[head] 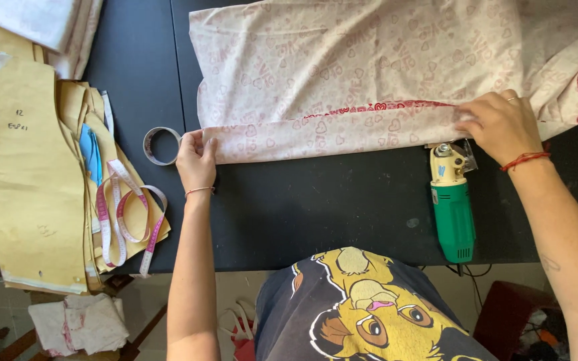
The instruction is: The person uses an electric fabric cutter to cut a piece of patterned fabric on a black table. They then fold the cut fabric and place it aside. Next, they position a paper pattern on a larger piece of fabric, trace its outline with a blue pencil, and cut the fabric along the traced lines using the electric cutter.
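A pale pink fabric (369, 67) printed with red hearts lies folded across the black table (316, 207). My left hand (197, 159) pinches the fabric's near left corner, fingers closed on the folded edge. My right hand (500, 124) presses and grips the same folded edge farther right, where a red printed band shows. A red string bracelet sits on my right wrist, a thin bangle on my left.
A green electric fabric cutter (452, 207) lies just below my right hand. A tape roll (160, 146) sits left of my left hand. Brown paper patterns (28, 174) with a pink measuring tape (125, 214) cover the table's left side. Cloth scraps (85, 324) lie on the floor.
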